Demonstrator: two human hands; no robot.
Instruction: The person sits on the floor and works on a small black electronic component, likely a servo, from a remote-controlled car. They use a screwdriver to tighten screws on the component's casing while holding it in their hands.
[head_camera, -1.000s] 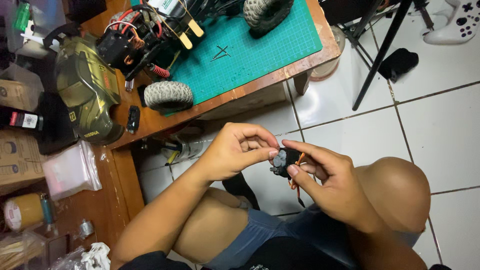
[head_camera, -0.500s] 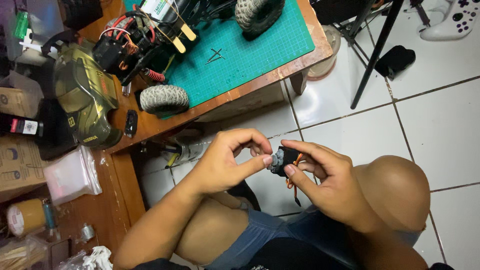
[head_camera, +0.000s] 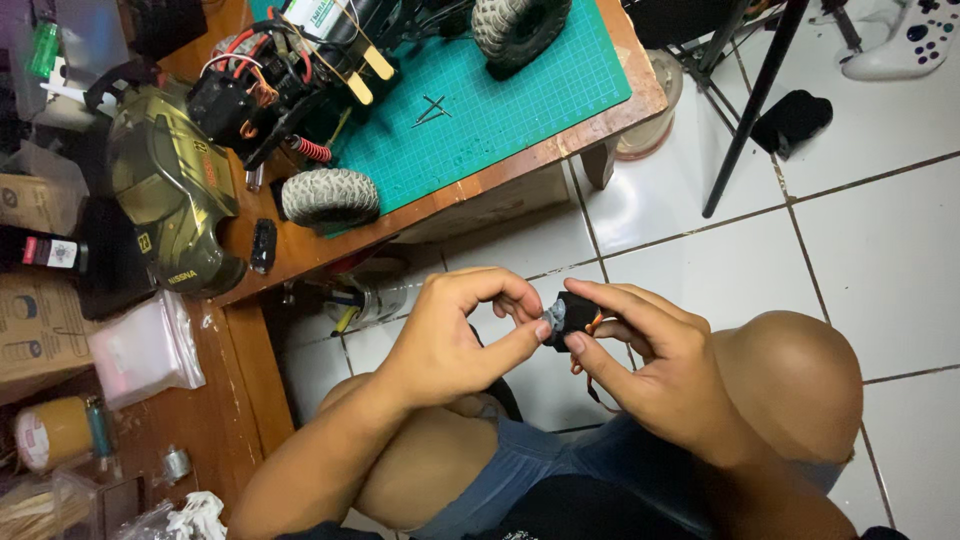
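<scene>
Both hands, left hand and right hand, sit over the lap, closed on a small black part. Ahead of the fingers: open tiled floor, unobstructed. Further ahead, the wooden table edge blocks passage. Right of the right hand, the bare knee limits travel. Left, the desk side stands close.

Wooden workbench bearing green cutting mat, stripped model car chassis, loose knobby tyre, olive car body shell, clear plastic bag, tape roll.
</scene>
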